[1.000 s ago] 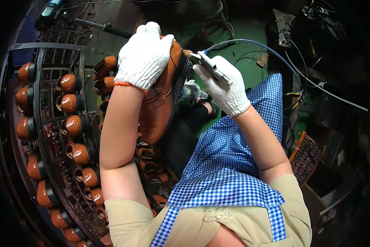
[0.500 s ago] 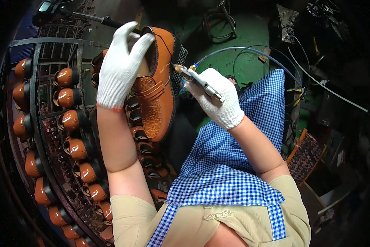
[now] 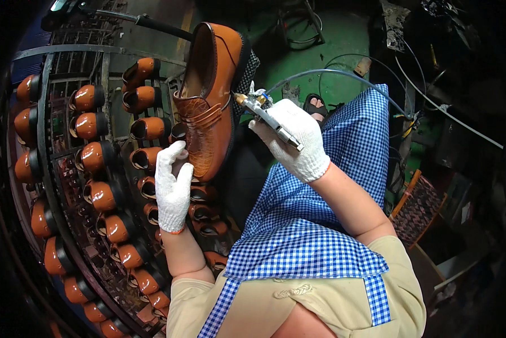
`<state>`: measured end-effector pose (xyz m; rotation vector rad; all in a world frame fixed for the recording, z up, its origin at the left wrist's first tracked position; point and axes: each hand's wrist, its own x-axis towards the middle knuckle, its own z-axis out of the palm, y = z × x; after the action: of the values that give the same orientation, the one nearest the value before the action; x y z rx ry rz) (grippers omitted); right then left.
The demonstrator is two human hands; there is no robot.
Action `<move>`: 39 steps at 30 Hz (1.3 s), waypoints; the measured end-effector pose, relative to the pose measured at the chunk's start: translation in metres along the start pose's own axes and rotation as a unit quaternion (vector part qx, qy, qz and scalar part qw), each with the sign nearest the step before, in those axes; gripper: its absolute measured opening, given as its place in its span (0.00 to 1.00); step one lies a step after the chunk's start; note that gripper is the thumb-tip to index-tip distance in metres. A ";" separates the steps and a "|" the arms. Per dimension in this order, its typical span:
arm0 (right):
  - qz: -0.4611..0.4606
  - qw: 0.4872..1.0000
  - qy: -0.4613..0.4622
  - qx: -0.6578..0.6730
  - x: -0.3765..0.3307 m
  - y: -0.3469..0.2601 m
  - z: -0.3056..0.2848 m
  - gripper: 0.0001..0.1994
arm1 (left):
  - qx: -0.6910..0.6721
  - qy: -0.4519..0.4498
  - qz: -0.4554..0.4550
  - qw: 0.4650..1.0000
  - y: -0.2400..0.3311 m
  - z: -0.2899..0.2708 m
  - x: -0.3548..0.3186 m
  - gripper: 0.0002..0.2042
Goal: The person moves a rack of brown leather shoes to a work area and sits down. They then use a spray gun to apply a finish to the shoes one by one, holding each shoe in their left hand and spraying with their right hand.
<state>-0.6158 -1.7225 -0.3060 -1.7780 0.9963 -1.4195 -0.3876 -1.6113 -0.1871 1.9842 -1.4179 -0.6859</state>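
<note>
While a curved metal rack of tan shoes fills the left, the gloved left hand grips the toe of an upright tan leather shoe; the gloved right hand is closed around a hose-fed spray tool whose nozzle touches the shoe's side.

The left hand hides the brown shoe's toe; the rack runs off the frame's bottom
</note>
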 end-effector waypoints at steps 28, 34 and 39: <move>0.026 0.981 -0.193 -0.003 -0.029 -0.018 -0.076 0.10 | 0.458 -0.220 0.403 0.762 0.090 0.014 0.037 0.20; 0.052 0.974 -0.220 -0.006 -0.027 -0.028 -0.098 0.09 | 0.448 -0.263 0.417 0.746 0.102 0.026 0.058 0.27; 0.053 0.972 -0.228 -0.021 -0.025 -0.033 -0.113 0.09 | 0.424 -0.264 0.395 0.771 0.112 0.036 0.067 0.32</move>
<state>-0.7237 -1.6869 -0.2669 -1.9310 0.8607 -0.8685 -0.4653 -1.7089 -0.1354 1.4485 -3.0614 -0.1765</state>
